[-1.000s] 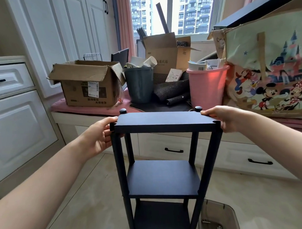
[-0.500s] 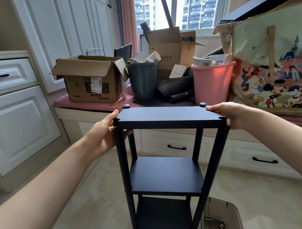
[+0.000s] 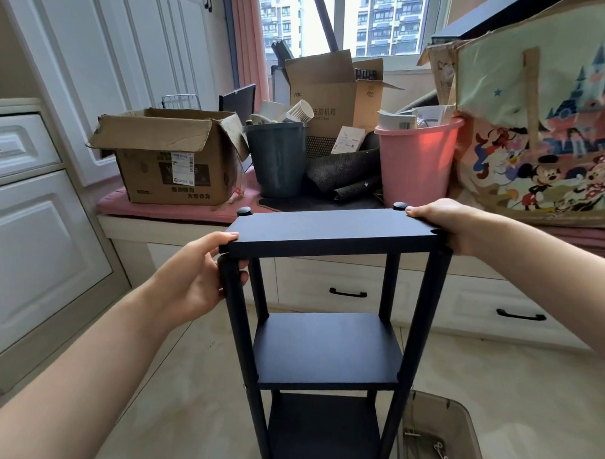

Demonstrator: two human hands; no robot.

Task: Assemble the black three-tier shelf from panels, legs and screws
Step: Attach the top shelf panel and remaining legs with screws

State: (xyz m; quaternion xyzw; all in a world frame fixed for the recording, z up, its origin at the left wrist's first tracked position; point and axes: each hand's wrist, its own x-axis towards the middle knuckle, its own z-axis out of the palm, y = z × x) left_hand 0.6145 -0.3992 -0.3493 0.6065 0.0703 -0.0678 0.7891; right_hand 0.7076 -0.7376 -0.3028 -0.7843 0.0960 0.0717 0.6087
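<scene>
Black three-tier shelf (image 3: pixel 327 348): upright on the floor (image 3: pixel 183 388) at centre, directly in front of the window seat (image 3: pixel 177 213); all three panels fitted between four legs, so assembly judged essentially complete, with seating and steadiness left to check.

Top panel (image 3: pixel 328 226): level, held at both short ends. Round caps at the two far corners, left cap (image 3: pixel 244 211) and right cap (image 3: pixel 399 205), standing above the panel surface.

Left hand (image 3: pixel 196 277): gripping the near left corner, thumb on the panel's top edge, fingers curled around the near left leg (image 3: pixel 237 321) just below the panel.

Right hand (image 3: pixel 441 224): gripping the right end of the panel, thumb flat on top near the right cap, fingers wrapped under the edge and hidden.

Procedure for the check in hand:
- Press down evenly at both ends; avoid loading one corner alone.
- Rock gently side to side and watch each leg-to-panel joint for play.
- Retighten any loose joint before releasing.

Clear bin (image 3: pixel 438 430): on the floor just beside the near right leg, small metal parts inside; keep clear when shifting the shelf.
</scene>
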